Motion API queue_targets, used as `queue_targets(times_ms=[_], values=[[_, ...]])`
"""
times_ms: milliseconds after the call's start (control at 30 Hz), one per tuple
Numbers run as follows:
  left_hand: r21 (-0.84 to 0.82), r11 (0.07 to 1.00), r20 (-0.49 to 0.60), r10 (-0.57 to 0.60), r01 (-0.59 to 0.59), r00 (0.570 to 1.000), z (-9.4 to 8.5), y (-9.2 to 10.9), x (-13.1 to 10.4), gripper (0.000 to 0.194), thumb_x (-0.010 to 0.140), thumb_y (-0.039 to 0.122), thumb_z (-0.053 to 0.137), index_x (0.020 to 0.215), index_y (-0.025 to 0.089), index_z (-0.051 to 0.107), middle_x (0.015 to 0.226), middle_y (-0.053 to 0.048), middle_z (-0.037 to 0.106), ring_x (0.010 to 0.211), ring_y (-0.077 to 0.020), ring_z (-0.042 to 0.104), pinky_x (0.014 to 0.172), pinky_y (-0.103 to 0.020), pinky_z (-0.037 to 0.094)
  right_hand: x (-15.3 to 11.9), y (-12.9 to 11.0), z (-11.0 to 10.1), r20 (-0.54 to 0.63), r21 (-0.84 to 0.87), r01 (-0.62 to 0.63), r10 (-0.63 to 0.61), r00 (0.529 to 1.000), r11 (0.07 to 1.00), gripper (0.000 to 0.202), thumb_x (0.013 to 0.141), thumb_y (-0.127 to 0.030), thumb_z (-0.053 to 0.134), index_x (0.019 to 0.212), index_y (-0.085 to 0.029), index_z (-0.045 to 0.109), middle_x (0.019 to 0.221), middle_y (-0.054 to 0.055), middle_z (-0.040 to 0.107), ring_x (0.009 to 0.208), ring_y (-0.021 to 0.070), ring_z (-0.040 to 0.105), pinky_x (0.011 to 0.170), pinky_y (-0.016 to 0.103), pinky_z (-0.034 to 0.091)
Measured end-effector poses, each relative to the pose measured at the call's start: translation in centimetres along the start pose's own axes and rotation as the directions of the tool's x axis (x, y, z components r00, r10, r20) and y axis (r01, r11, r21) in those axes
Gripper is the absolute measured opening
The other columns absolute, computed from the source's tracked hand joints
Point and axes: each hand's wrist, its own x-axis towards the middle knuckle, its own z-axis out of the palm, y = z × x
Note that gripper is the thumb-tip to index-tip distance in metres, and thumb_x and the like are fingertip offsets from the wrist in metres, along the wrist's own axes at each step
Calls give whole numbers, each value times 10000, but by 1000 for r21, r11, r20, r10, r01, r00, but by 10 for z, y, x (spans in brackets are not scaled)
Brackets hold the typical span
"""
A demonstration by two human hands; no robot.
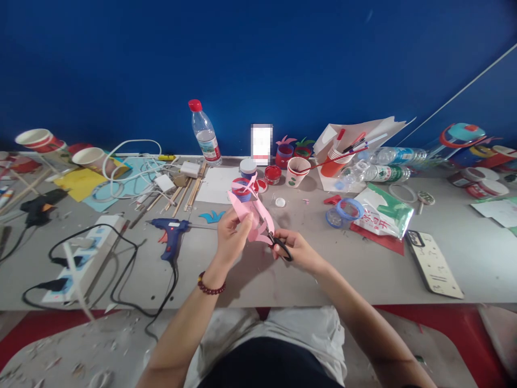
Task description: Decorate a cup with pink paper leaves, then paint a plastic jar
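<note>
My left hand [234, 230] pinches a sheet of pink paper [253, 230] above the middle of the table. Narrow cut strips of the paper curl up and away at its top and right side. In my right hand [294, 249] are black-handled scissors [283, 249], their blades at the lower right edge of the paper. How far the blades are apart is hidden by the paper and fingers. A blue paper cutout [212, 216] lies on the table just left of my left hand. Behind the paper stand small paint jars, among them an open red one [272, 174].
To the left lie a blue glue gun [172, 234], a white power strip [86, 261] with black cords, and wooden sticks [193, 188]. A plastic bottle [205, 134] and a paper cup [298, 171] stand at the back. Rightward are blue tape rolls [349, 209] and a phone [435, 264].
</note>
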Motion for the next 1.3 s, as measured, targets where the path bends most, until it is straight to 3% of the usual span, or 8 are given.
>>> queue_targets(times_ms=[333, 867, 1300], values=[[19, 999, 18, 49, -49, 999, 0, 2, 0, 341, 875, 354, 584, 591, 182, 510, 602, 12, 498, 584, -113, 446, 591, -252, 393, -1, -2, -1, 46, 9, -35, 34, 998, 999, 495, 707, -598, 776, 830, -160, 581, 656, -19, 603, 501, 51, 403, 441, 191, 275], [-5, 999, 12, -35, 35, 999, 0, 5, -1, 408, 844, 466, 609, 560, 190, 511, 554, 1, 506, 551, -125, 443, 565, -269, 407, -2, -1, 1, 57, 1, -12, 12, 998, 1000, 484, 735, -603, 754, 827, -164, 573, 667, -15, 585, 517, 57, 389, 456, 198, 265], [-31, 999, 7, -41, 41, 999, 0, 2, 0, 390, 838, 430, 618, 556, 184, 507, 559, 14, 486, 547, -115, 429, 572, -265, 390, -1, 2, 1, 54, 10, 6, -7, 999, 1000, 477, 736, -590, 759, 824, -169, 553, 639, -35, 546, 529, 58, 393, 483, 200, 273]])
